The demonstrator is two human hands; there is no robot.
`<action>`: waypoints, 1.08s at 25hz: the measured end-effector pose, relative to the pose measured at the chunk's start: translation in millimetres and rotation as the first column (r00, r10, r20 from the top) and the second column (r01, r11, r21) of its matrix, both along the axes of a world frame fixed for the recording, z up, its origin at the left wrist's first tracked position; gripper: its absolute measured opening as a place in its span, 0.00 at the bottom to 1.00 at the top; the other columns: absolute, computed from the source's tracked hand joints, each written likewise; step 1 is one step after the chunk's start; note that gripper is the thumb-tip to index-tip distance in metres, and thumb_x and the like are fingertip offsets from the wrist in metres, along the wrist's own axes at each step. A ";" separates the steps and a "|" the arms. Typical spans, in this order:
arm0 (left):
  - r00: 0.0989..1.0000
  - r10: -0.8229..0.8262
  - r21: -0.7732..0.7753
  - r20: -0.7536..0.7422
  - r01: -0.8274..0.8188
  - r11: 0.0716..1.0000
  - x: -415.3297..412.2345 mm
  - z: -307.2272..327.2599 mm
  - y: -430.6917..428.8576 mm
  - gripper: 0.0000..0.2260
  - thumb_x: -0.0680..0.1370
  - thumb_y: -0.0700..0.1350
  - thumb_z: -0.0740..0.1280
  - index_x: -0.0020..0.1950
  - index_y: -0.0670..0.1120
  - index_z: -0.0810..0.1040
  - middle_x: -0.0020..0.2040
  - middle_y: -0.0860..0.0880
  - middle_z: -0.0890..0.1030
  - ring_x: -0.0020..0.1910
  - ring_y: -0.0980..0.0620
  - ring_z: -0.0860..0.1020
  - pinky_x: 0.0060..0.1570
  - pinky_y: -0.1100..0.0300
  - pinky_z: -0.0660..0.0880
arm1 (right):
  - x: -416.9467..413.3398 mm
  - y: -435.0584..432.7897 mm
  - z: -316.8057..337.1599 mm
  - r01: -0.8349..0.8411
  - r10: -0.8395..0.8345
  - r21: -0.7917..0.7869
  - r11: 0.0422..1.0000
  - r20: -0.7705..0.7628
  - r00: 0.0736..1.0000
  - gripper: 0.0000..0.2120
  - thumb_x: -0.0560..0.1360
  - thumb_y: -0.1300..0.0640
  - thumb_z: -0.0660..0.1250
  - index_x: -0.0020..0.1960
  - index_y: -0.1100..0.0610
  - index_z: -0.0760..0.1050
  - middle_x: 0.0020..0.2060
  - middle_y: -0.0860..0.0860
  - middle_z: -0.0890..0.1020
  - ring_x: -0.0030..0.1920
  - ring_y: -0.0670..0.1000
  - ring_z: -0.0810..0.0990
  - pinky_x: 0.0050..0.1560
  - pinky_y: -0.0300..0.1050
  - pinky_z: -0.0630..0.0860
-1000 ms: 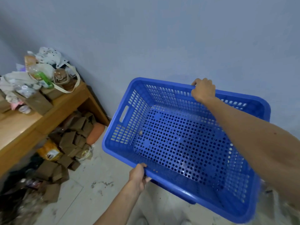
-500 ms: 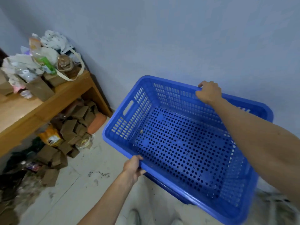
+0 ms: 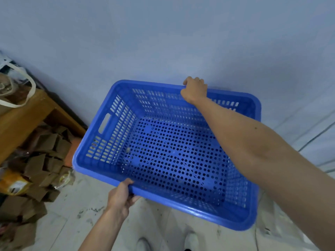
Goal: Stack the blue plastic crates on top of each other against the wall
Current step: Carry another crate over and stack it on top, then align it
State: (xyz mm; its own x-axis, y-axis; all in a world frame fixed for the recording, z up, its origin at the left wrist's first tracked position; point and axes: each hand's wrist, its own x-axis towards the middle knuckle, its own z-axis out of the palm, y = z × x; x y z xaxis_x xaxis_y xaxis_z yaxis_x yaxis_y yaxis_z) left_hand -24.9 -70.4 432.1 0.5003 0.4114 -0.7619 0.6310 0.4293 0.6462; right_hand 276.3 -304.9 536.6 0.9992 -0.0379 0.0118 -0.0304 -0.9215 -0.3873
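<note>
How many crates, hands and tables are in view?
Crates: 1
Hands: 2, left and right, both gripping the crate rim
Tables: 1
Total: 4

I am looking at a plain pale blue-grey wall [image 3: 163, 37] filling the upper view under soft, even light. A wooden table [image 3: 23, 113] is standing against it at the left, with a cream-handled bag [image 3: 10, 91] sitting on top. Brown cardboard pieces [image 3: 45, 156] are lying heaped beneath it. The light tiled floor [image 3: 59, 223] is showing dark scuff marks.
</note>
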 end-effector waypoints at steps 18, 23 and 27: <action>0.999 0.024 0.008 -0.034 -0.024 1.000 2.7 4.1 -20.0 0.03 0.77 0.38 0.66 0.47 0.38 0.76 0.43 0.39 0.79 0.42 0.42 0.79 0.41 0.51 0.79 | 8.6 -18.5 -13.8 -0.053 0.054 0.025 0.998 -0.052 0.997 0.20 0.74 0.63 0.60 0.65 0.54 0.72 0.63 0.57 0.74 0.64 0.59 0.70 0.64 0.54 0.65; 0.999 0.017 0.020 -0.028 -0.016 1.000 0.0 1.4 -18.4 0.03 0.77 0.38 0.66 0.45 0.38 0.76 0.41 0.39 0.79 0.40 0.44 0.79 0.39 0.52 0.79 | 4.1 -21.6 -11.4 -0.149 0.140 -0.056 0.987 -0.139 0.980 0.24 0.75 0.57 0.61 0.71 0.55 0.66 0.68 0.59 0.68 0.67 0.61 0.67 0.67 0.57 0.64; 1.000 -0.005 0.000 -0.019 0.005 1.000 -0.7 3.8 -18.4 0.04 0.78 0.38 0.66 0.44 0.38 0.76 0.39 0.40 0.79 0.39 0.44 0.78 0.38 0.52 0.79 | -11.7 -24.1 -10.3 -0.229 0.201 -0.149 0.962 -0.181 0.963 0.30 0.77 0.52 0.61 0.76 0.57 0.59 0.72 0.60 0.64 0.71 0.62 0.64 0.71 0.60 0.60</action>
State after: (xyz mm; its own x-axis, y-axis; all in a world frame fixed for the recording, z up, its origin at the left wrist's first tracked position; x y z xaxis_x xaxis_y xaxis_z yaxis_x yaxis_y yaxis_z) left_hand -25.6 -88.8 435.9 0.4877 0.4088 -0.7714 0.6458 0.4257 0.6338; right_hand 264.6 -328.9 526.3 0.9723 0.1664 -0.1639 0.1257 -0.9642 -0.2333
